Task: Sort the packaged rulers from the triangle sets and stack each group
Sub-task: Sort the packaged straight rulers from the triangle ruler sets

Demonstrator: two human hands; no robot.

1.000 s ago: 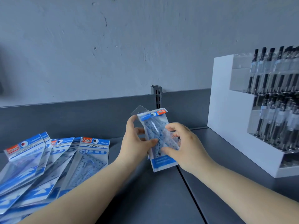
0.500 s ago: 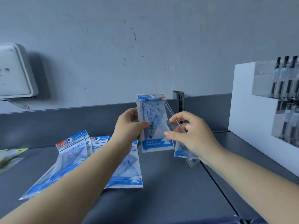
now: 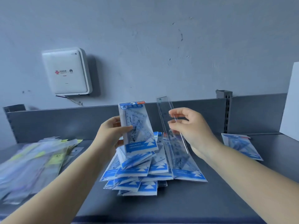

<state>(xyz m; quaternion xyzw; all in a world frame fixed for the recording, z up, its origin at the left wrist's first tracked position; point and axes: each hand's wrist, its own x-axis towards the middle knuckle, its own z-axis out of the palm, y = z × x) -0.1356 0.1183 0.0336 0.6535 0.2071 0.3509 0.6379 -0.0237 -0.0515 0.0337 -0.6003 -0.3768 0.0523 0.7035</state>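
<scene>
Left of the triangle-set heap [image 3: 145, 170], blurred, perhaps rulers [image 3: 32, 164].

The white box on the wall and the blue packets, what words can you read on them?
White box: red and dark logos with small print, too small to read.
Triangle set packet in the left hand: white print on its blue band, too blurred to read.
Packets in the pile: unreadable.

My left hand [image 3: 111, 131] covers one edge of the triangle set [image 3: 137, 126] I hold; the print on its blue band is too small to read. At left of the frame, a heap of packets [image 3: 32, 165] is motion-blurred beyond identification. A white stand [image 3: 291, 101] is cut off at right.
</scene>
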